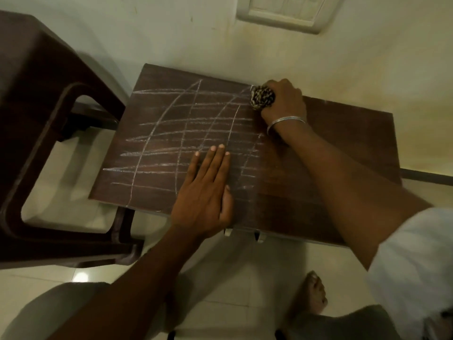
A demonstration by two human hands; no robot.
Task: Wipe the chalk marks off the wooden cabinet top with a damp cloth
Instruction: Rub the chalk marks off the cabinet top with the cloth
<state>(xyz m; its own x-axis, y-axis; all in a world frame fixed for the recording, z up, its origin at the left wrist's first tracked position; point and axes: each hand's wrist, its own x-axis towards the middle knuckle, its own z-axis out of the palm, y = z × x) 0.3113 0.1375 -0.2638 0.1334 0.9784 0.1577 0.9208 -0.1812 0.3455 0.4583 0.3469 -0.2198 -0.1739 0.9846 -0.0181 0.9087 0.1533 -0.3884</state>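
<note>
The dark wooden cabinet top [343, 148] stands against the wall. White chalk marks [171, 133], crossing lines and arcs, cover its left half; the right half is bare wood. My right hand [285, 104], with a metal bangle on the wrist, is closed around a bunched black-and-tan patterned cloth [262, 97] pressed on the top near the far edge, at the right end of the marks. My left hand [208, 190] lies flat on the top near the front edge, fingers together, holding nothing.
A dark brown plastic stool [36, 99] stands close to the cabinet's left side. The pale wall carries a switch plate [289, 11] above. Tiled floor lies below, with my bare foot [315, 294] in front of the cabinet.
</note>
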